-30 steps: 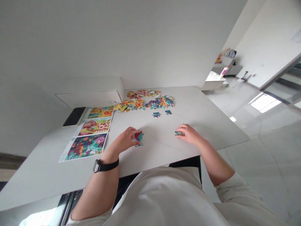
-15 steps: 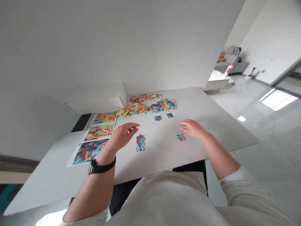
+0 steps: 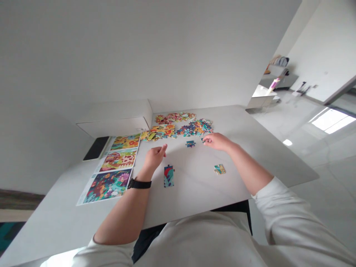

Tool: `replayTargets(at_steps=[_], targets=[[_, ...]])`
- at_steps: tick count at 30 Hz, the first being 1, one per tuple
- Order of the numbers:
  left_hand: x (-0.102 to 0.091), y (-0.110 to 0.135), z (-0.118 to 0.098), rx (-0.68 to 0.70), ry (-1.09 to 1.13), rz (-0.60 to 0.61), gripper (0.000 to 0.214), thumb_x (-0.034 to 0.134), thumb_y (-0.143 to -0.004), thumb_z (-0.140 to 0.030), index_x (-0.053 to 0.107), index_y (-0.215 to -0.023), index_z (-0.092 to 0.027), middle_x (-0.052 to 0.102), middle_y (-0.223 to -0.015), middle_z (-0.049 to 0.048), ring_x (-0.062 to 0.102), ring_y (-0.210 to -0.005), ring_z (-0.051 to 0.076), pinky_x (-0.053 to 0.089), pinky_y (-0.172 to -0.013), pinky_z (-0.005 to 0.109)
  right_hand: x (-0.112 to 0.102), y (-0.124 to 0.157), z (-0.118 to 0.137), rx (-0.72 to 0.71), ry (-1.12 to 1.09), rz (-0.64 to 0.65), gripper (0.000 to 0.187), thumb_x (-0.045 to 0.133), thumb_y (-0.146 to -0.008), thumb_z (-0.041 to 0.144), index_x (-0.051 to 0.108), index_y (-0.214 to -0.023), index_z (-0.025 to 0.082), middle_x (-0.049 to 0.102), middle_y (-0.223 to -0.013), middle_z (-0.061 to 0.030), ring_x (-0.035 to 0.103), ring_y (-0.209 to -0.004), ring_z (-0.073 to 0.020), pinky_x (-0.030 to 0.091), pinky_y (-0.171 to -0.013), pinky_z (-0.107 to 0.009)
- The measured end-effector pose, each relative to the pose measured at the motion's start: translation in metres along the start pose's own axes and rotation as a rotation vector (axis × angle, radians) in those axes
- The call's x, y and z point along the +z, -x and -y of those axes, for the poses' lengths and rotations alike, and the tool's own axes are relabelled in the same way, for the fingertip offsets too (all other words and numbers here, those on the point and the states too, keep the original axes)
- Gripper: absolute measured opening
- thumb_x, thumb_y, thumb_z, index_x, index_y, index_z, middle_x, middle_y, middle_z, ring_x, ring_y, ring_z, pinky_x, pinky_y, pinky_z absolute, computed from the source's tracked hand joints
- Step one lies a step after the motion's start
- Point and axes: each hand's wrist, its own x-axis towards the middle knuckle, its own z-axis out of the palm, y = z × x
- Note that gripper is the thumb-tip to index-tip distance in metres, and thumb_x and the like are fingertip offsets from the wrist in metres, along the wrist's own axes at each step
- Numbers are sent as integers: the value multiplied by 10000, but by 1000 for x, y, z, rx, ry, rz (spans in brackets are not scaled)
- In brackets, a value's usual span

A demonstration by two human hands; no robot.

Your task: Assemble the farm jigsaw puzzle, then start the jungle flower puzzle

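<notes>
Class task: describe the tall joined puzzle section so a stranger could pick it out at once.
On the white table top, find the three printed picture sheets at the left. Just right of them, below the left hand, lies a long block of joined puzzle pieces, teal with red. The small patch to its right is much squatter.

White table (image 3: 55, 222) | loose jigsaw pieces (image 3: 178, 128) in heaps | three picture sheets (image 3: 108, 170) | two joined puzzle sections (image 3: 168, 176)
</notes>
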Motion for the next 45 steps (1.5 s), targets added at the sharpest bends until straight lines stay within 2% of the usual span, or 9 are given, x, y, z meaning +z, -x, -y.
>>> replayTargets(at_steps=[6,12,17,22,28,34,37,40,45], targets=[[6,0,11,49,-19,8,523,447,-970,-605,661,-690,-219,609,-595,27,564,-614,200,335,-607,309,10,-57,6,106,13,-14,249,748,-966,275,788,-1207,227,833,-1127,-67,771,-1019,-210,556,-902,-297],[3,7,4,112,-120,14,482,455,-1015,-550,681,-737,-227,701,-700,69,600,-675,213,339,-639,313,28,-105,37,172,145,-118,291,752,-964,383,739,-1206,222,759,-1289,-113,707,-1179,-257,537,-1013,-350],[3,10,2,121,-179,10,460,448,-1051,-497,700,-778,-226,738,-776,96,617,-711,221,307,-639,323,44,-119,56,226,280,-74,440,786,-936,432,689,-1275,168,665,-1414,-226,647,-1291,-347,520,-1067,-429],[3,12,-1,131,-231,8,451,461,-1070,-489,714,-802,-229,739,-789,98,619,-722,220,276,-639,332,47,-121,55,242,325,-48,438,777,-941,423,677,-1286,172,694,-1370,-211,656,-1282,-348,534,-1038,-421],[4,12,-2,161,-225,-17,443,465,-1075,-483,702,-802,-227,733,-789,99,608,-721,226,266,-639,334,32,-103,46,216,325,-116,340,741,-952,332,701,-1258,191,737,-1326,-176,699,-1203,-320,541,-1015,-403],[7,11,0,177,-141,-37,307,571,-1028,-463,744,-935,-227,736,-797,67,612,-721,217,316,-638,304,17,-60,43,88,167,-255,289,749,-913,287,742,-1192,210,769,-1213,-137,725,-1069,-310,562,-973,-415],[6,13,0,188,-87,-53,283,609,-1006,-457,759,-979,-219,749,-840,63,622,-741,207,360,-658,293,13,-27,53,-19,42,-299,287,727,-913,268,737,-1196,218,745,-1249,-114,727,-960,-260,569,-950,-397],[5,16,-3,226,-24,-83,300,595,-1006,-454,751,-942,-206,747,-843,58,608,-734,188,372,-668,288,14,8,68,-130,-89,-341,312,703,-917,248,724,-1227,223,714,-1284,-105,719,-909,-226,572,-956,-385],[-2,22,-18,268,184,-99,366,565,-1003,-494,705,-867,-185,722,-780,49,593,-701,164,389,-663,279,36,51,94,-249,-259,-454,376,648,-953,252,670,-1328,253,640,-1394,-119,702,-926,-215,601,-910,-371]])
